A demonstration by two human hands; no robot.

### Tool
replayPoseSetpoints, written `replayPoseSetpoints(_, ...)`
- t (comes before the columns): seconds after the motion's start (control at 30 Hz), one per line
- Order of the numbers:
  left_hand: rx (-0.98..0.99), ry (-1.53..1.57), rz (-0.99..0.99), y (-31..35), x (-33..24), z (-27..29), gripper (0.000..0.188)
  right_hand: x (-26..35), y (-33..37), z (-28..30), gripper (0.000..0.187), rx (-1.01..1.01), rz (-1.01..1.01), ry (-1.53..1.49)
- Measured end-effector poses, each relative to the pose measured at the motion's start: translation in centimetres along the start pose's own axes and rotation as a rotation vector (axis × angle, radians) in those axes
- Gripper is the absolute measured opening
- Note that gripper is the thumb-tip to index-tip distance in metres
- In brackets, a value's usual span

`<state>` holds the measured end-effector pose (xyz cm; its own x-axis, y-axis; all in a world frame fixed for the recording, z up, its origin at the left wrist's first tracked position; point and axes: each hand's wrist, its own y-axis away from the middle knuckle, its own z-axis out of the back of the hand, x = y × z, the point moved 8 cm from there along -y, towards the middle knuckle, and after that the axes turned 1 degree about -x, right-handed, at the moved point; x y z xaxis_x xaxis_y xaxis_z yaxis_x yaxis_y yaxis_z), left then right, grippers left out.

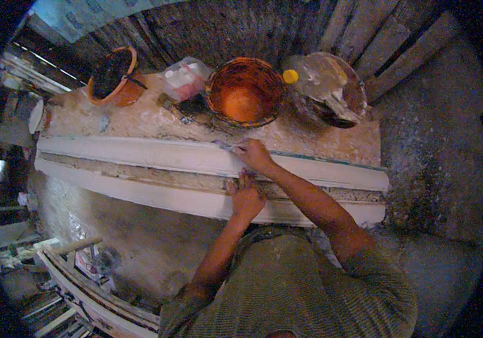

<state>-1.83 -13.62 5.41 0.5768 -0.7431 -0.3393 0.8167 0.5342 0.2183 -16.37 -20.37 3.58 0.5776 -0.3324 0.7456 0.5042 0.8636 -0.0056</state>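
Two long white plaster mouldings (140, 153) lie side by side across the bench, a rough brownish gap between them. My right hand (254, 155) is closed at the far edge of the farther moulding. A small flat greyish piece (223, 145) sticks out from its fingers to the left; its exact kind is too blurred to tell. Nearer to me, my left hand (247, 198) lies over the gap and the nearer moulding (185, 198), fingers stretched forward and apart. The left fingertips touch the near side of the farther moulding, just below my right hand.
Along the back of the bench (157, 121) stand an orange bucket (123, 93), a clear plastic bag (185, 79), an orange-lined basin (245, 93) and a clear bottle with a yellow cap (314, 79). A curved moulding (92, 290) lies at lower left.
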Motion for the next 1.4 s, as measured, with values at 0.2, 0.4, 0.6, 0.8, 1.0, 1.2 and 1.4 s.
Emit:
replayPoseSetpoints(0.2, -0.03, 0.026, 0.006, 0.2, 0.7, -0.6, 0.084, 1.7, 2.4, 4.7, 0.036, 0.378, 0.442, 0.436)
replayPoseSetpoints(0.4, -0.075, 0.038, 0.019, 0.7, 0.7, -1.5, 0.085, -4.1, 8.2, 15.1, 0.046, 0.588, 0.575, 0.595)
replayPoseSetpoints(0.6, -0.115, -0.008, -0.003, 0.8, 0.5, -0.8, 0.085, 0.3, 3.3, 5.5, 0.045, 0.469, 0.654, 0.568)
replayPoseSetpoints(0.8, -0.11, -0.046, 0.0, 0.3, 0.8, -1.5, 0.084, -0.8, 2.2, 5.4, 0.042, 0.633, 0.383, 0.762)
replayPoseSetpoints(1.0, -0.171, -0.038, 0.052, 0.1, 0.6, -2.1, 0.079, 3.5, -0.6, -0.4, 0.04, 0.6, 0.557, 0.772)
replayPoseSetpoints(1.2, -0.077, 0.24, -0.026, 0.4, 5.4, 0.7, 0.079, 14.7, -8.1, -13.4, 0.017, 0.338, 0.724, 0.662)
replayPoseSetpoints(1.4, -0.37, 0.403, 0.188, 3.3, 22.9, 8.8, 0.073, 12.8, -5.1, -7.0, 0.026, 0.635, 0.474, 0.62)
